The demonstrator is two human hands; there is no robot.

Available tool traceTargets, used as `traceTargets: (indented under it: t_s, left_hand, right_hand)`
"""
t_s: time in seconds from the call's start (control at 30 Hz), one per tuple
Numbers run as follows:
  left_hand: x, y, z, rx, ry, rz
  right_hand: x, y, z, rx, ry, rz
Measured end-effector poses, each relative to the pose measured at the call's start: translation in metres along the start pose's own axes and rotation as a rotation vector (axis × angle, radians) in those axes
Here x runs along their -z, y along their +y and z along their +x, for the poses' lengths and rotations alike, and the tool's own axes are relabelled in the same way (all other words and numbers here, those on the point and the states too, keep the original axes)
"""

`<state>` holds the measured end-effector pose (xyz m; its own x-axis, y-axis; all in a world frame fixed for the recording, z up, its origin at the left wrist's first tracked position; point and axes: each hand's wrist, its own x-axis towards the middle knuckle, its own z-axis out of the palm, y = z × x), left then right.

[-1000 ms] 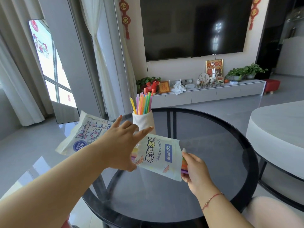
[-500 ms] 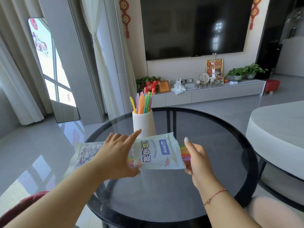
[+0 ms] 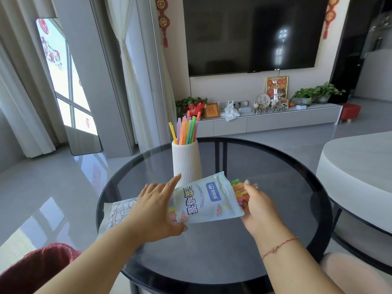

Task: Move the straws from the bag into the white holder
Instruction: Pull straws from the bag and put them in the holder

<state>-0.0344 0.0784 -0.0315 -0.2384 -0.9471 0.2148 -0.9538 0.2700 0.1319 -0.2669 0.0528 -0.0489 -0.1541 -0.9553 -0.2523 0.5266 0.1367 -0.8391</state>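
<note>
A white straw bag (image 3: 203, 200) with blue print lies across the middle of the round glass table (image 3: 275, 240). My left hand (image 3: 157, 211) grips its left part, fingers spread over the top. Coloured straws (image 3: 240, 190) stick out of the bag's right end, and my right hand (image 3: 257, 206) is closed around that bundle. Behind the bag stands the ribbed white holder (image 3: 186, 162), upright, with several coloured straws (image 3: 186, 130) in it.
A second printed bag (image 3: 118, 213) lies flat on the table's left edge, partly under my left arm. A white round table (image 3: 360, 166) stands to the right. A red cushion (image 3: 36, 266) is at the lower left.
The bag has dropped lower and swung flatter over the table. My right hand has drawn the straw bundle further out of its right end. The second bag now lies on the table.
</note>
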Motion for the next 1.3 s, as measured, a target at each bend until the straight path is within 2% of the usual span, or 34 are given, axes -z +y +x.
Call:
traceTargets:
  t_s: [0.17, 0.27, 0.33, 0.73, 0.97, 1.13, 1.3]
  left_hand:
    - [-0.006, -0.003, -0.002, -0.003, 0.020, -0.067]
    - [-0.005, 0.001, -0.002, -0.036, 0.032, -0.082]
    - [-0.004, 0.004, -0.002, -0.054, 0.022, -0.057]
    - [-0.020, -0.002, -0.010, -0.013, -0.003, -0.144]
    - [-0.022, -0.005, -0.010, -0.014, 0.011, -0.191]
    - [-0.023, -0.009, -0.011, 0.011, 0.007, -0.218]
    - [-0.025, -0.011, -0.011, 0.036, 0.004, -0.280]
  right_hand:
    - [0.003, -0.004, 0.004, -0.023, -0.012, 0.048]
    - [0.000, 0.001, 0.001, -0.123, -0.104, -0.007]
    - [-0.001, 0.003, 0.000, -0.125, -0.114, -0.052]
    - [0.008, -0.035, 0.012, 0.063, 0.012, -0.059]
    - [0.000, -0.027, 0.013, 0.029, -0.104, -0.215]
    - [-0.005, -0.043, 0.018, 0.129, -0.037, -0.137]
    - [-0.004, -0.059, 0.030, 0.123, 0.016, -0.077]
